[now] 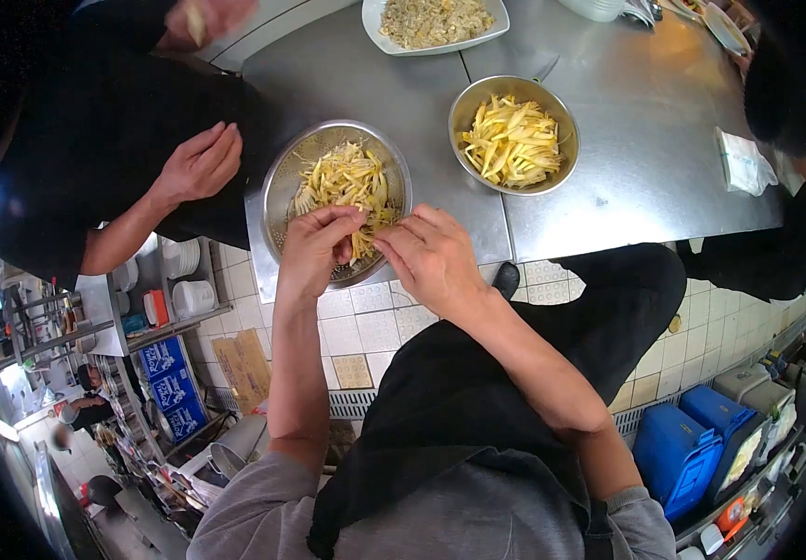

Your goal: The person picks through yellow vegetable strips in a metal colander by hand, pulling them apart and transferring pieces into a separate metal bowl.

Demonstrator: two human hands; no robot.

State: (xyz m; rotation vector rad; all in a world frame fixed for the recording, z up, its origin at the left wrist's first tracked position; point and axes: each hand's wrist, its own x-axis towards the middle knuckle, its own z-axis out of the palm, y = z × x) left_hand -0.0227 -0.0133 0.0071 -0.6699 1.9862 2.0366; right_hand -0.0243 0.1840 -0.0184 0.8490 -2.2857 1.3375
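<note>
My left hand (317, 245) and my right hand (429, 254) are close together over the front of a metal colander (280, 187). Yellow, thin-stemmed vegetable pieces (345, 175) lie in the colander. Fingers of both hands are pinched together, and whatever is between them is too small to make out. To the right, a steel bowl (566, 121) holds more yellow pieces (515, 140), larger and smoother looking.
A co-worker's hands (202, 166) are left of the colander. A white dish (435, 49) of chopped food stands at the back of the steel table (645, 187). A small knife (546, 68) lies behind the bowl. White cloth (746, 163) and another person are at the right.
</note>
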